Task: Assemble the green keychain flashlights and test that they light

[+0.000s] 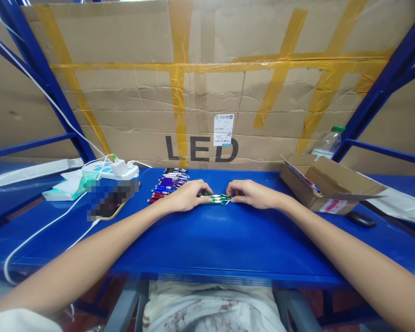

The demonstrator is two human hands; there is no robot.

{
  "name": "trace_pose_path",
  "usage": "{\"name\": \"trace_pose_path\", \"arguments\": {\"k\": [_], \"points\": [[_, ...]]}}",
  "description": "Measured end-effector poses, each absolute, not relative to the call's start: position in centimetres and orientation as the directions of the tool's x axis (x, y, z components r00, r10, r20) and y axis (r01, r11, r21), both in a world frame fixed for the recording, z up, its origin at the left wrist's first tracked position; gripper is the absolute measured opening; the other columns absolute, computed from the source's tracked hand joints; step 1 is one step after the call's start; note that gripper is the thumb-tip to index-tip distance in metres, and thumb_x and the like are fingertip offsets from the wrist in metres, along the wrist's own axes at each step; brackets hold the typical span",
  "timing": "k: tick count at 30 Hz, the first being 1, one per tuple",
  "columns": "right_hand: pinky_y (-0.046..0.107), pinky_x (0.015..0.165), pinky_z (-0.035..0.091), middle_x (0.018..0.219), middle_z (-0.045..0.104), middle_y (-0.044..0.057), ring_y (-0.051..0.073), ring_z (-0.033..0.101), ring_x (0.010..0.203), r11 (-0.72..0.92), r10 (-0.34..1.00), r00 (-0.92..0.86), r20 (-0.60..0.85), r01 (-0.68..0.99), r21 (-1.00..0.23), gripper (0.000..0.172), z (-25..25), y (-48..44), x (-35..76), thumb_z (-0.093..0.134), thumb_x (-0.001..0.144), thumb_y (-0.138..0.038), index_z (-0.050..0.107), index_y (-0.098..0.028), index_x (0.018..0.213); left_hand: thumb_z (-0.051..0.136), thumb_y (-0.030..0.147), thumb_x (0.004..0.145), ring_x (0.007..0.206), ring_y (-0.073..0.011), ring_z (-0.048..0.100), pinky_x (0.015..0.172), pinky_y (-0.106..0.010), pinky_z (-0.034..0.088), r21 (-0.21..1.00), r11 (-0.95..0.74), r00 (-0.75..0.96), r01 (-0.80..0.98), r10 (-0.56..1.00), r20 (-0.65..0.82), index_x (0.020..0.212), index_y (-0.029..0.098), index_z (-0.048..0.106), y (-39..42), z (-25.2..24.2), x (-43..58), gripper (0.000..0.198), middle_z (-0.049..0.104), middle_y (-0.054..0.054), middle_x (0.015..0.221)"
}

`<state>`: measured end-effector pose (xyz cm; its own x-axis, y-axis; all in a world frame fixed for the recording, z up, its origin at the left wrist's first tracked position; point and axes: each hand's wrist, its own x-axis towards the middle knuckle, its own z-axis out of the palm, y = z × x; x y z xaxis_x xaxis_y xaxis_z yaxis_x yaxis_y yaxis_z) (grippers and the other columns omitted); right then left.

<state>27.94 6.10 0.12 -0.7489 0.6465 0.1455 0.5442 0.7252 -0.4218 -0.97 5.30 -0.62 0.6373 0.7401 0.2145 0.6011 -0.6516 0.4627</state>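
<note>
At the middle of the blue table lie slim green metal tubes with a carabiner clip (215,199), which look like small keychain flashlights; how many there are is hard to tell. My left hand (190,196) is closed, its thumb and fingers pinching their left end. From the other side, my right hand (251,193) has its fingertips closed on the clip end. Just beyond my left hand, a row of similar tubes (166,184) in black, silver, purple, blue and red lies side by side, clips to the right, partly hidden by that hand.
An open cardboard box (307,184) stands at the right, with a black computer mouse (361,219) and a plastic bottle (328,142) near it. At left are a phone (115,198), a white power strip (121,171), cables and a tissue pack (60,191). Taped cardboard (207,92) walls the back.
</note>
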Motion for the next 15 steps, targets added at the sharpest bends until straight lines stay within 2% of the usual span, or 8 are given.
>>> {"name": "trace_pose_path", "arguments": {"k": [9, 15], "points": [[0.033, 0.08, 0.048, 0.105, 0.072, 0.007, 0.021, 0.063, 0.086, 0.705, 0.658, -0.741, 0.137, 0.541, -0.459, 0.015, 0.52, 5.69, 27.73, 0.064, 0.098, -0.034, 0.066, -0.02, 0.105, 0.072, 0.035, 0.098, 0.097, -0.0229, 0.068, 0.087, -0.033, 0.049, 0.443, -0.669, 0.65, 0.597, 0.727, 0.222, 0.118, 0.02, 0.077, 5.38, -0.69, -1.0, 0.025, 0.073, -0.007, 0.111], [0.031, 0.076, 0.046, 0.098, 0.071, 0.006, 0.021, 0.062, 0.082, 0.702, 0.666, -0.735, 0.127, 0.561, -0.439, 0.012, 0.6, 5.65, 27.68, 0.064, 0.098, -0.032, 0.066, -0.02, 0.1, 0.072, 0.035, 0.098, 0.099, -0.0236, 0.067, 0.087, -0.033, 0.049, 0.437, -0.668, 0.649, 0.603, 0.729, 0.218, 0.118, 0.02, 0.077, 5.22, -0.56, -0.92, 0.025, 0.073, -0.007, 0.112]]}}
